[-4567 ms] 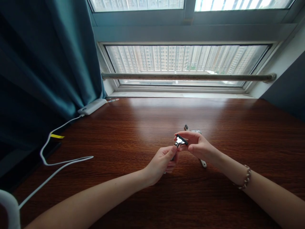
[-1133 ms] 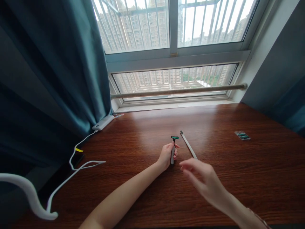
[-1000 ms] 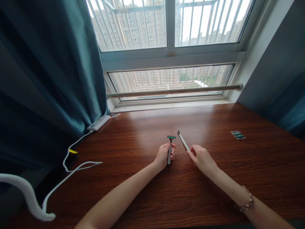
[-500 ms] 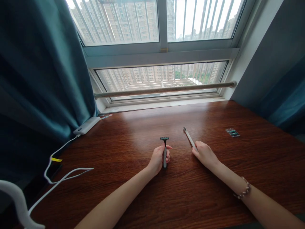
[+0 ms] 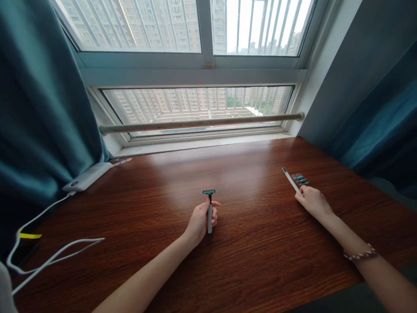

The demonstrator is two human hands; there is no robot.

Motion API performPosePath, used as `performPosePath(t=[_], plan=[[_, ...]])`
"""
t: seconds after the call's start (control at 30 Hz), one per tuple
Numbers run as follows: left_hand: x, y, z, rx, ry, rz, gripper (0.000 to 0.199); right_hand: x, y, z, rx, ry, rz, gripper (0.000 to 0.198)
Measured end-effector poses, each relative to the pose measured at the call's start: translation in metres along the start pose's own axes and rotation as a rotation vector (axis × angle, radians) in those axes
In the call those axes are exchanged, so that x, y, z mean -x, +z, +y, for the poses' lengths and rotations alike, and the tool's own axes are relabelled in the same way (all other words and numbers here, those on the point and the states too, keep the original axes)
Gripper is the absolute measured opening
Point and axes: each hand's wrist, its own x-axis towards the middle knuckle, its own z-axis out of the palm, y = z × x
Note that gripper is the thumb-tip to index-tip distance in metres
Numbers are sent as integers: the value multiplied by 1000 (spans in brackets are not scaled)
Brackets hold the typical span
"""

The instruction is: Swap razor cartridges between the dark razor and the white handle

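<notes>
My left hand (image 5: 199, 221) is closed around the grey handle of a razor (image 5: 210, 213), held upright over the middle of the table with its black and green head on top. Farther right, my right hand (image 5: 314, 202) grips the lower end of a slim white toothbrush (image 5: 291, 179) with a dark head. The brush tilts away to the upper left, and its lower end is hidden in my fingers. Just beyond my right hand lies a small clear pack of green and black razor cartridges (image 5: 300, 178), close beside the toothbrush.
The brown wooden table (image 5: 247, 261) reaches to a window with a horizontal rail (image 5: 202, 123). At the left, a white power strip or adapter box (image 5: 87, 177) rests by the blue curtain (image 5: 39, 100). White cable (image 5: 54, 261) loops over the table's left side.
My right hand has carried the toothbrush to the right, next to the cartridge pack. My left hand still holds the razor upright. The view has turned slightly right.
</notes>
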Motion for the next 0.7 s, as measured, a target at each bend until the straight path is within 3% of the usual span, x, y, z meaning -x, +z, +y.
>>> performPosePath(t=[0.3,0.47,0.6,0.63,0.7], plan=[[0,1,-1,-8,1,21,34,1,3,14,27,19,38,21],[0,1,0,-53,-2,35,38,6,-2,7,36,38,78,23],[1,4,2,-72,-10,44,40,30,-20,-33,-104,-53,300,31],[2,5,2,-70,-15,47,40,39,-27,-50,-231,-99,308,30],[4,7,1,-44,-30,47,39,59,-42,-89,-528,-215,166,21]])
